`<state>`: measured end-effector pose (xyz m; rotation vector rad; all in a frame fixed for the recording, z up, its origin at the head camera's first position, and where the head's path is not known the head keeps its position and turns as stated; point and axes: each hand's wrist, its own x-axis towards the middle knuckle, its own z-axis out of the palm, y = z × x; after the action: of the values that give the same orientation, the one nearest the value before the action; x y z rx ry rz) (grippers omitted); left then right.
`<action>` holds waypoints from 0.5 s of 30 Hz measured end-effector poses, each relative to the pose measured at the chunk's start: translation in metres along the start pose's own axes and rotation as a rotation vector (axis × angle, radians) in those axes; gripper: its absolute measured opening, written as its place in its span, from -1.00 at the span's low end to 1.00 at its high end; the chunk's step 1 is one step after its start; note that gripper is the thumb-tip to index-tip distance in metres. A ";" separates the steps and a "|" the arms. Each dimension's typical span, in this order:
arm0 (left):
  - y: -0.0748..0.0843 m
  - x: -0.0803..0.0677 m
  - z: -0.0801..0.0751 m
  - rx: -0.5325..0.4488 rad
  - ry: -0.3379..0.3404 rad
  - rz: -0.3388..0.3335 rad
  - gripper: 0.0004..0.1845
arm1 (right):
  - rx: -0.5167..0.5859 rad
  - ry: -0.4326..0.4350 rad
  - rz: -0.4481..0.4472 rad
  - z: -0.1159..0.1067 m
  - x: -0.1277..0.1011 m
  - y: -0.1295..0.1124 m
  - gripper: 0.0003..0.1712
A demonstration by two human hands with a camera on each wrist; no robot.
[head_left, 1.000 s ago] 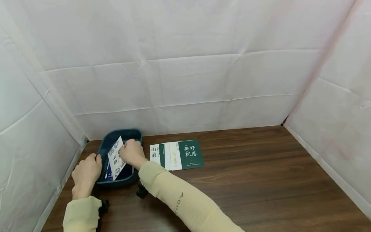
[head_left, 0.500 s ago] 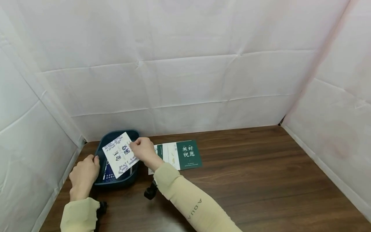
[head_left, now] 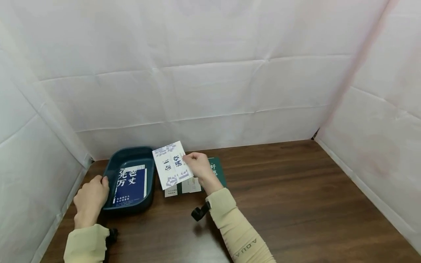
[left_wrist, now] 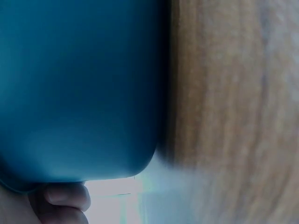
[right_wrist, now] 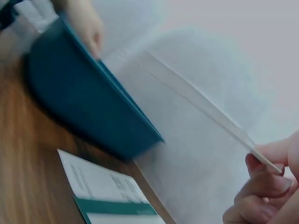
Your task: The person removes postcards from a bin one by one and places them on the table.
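My left hand (head_left: 91, 197) grips the left rim of a dark teal plastic bin (head_left: 131, 209); in the left wrist view its curled fingers (left_wrist: 67, 196) show at the bin's edge. Inside the bin lies a dark blue card (head_left: 131, 188) with white characters. My right hand (head_left: 200, 168) pinches the right edge of a white postcard (head_left: 171, 164) with purple print, held tilted in the air right of the bin. Edge-on, the postcard (right_wrist: 201, 109) appears thin between thumb and fingers in the right wrist view. Beneath it, partly hidden, lie several overlapping cards, one a green card (head_left: 218, 171).
The brown wooden table (head_left: 279, 193) stretches to the right. White cloth walls (head_left: 210, 91) stand behind and on both sides, with the bin close to the back left corner. A white card with a green band (right_wrist: 112, 186) lies beside the bin.
My right hand has lifted the white postcard out of the bin and carried it right, over the cards on the table. The blue card in the bin is now uncovered. My left hand keeps its grip.
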<state>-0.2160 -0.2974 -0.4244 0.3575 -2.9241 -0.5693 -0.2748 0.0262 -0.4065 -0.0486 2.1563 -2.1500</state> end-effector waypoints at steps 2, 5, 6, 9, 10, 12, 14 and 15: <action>0.000 -0.001 0.000 0.002 0.001 -0.006 -0.51 | -0.004 -0.002 -0.001 -0.013 0.002 0.003 -0.74; 0.000 -0.002 0.001 -0.001 0.004 -0.009 -0.53 | -0.021 -0.004 0.007 -0.032 0.003 0.005 -0.73; 0.000 -0.002 0.001 -0.002 0.008 -0.008 -0.53 | -0.036 0.001 0.009 -0.038 0.004 0.006 -0.73; 0.000 -0.001 0.001 -0.002 0.019 -0.008 -0.54 | -0.080 0.007 0.023 -0.055 0.003 0.004 -0.75; 0.000 -0.001 0.001 0.000 0.023 -0.009 -0.54 | -0.088 0.008 0.032 -0.060 0.004 0.004 -0.75; 0.000 0.000 0.001 0.003 0.025 -0.014 -0.54 | -0.109 0.008 0.047 -0.070 0.004 0.004 -0.76; 0.000 0.000 0.001 0.004 0.023 -0.020 -0.53 | -0.118 0.004 0.068 -0.080 0.005 0.005 -0.76; 0.000 0.000 0.001 0.005 0.024 -0.020 -0.54 | -0.122 0.003 0.077 -0.085 0.005 0.006 -0.76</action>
<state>-0.2158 -0.2968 -0.4256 0.3914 -2.9026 -0.5574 -0.2873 0.1102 -0.4127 0.0287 2.2498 -1.9775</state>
